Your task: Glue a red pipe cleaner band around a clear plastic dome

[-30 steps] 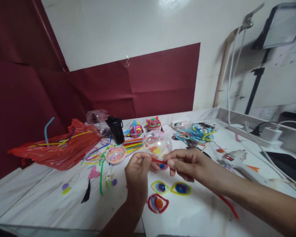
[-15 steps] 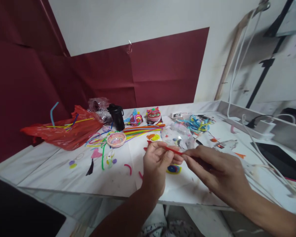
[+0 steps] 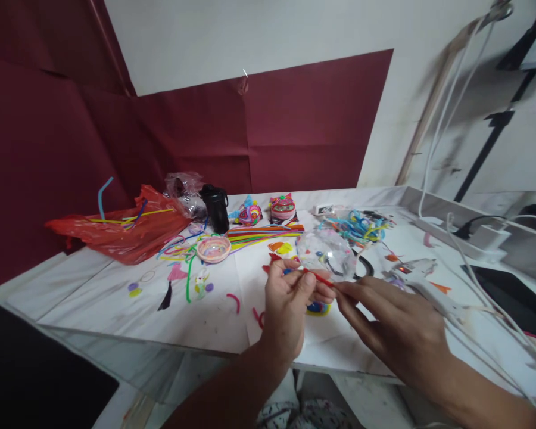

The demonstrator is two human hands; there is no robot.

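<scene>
A short red pipe cleaner (image 3: 318, 277) is pinched between the thumb and fingers of my left hand (image 3: 288, 310). The fingertips of my right hand (image 3: 393, 322) are closed on its right end. Below and behind my fingers lies a blue and yellow piece (image 3: 318, 308), partly hidden. Red, orange and yellow pieces (image 3: 280, 246) rest on the white paper just beyond my left hand. A clear plastic bag (image 3: 326, 253) lies behind both hands.
At the left are a red plastic bag (image 3: 129, 232), a black bottle (image 3: 215, 208) and a small round bowl (image 3: 213, 249). Two colourful figures (image 3: 282, 207) stand at the back. A glue gun (image 3: 411, 269), cables and a black tablet (image 3: 509, 298) lie at the right.
The whole view has shifted slightly, so the table's things appear a little further right. Both hands still hold the red pipe cleaner, which now slants slightly more.
</scene>
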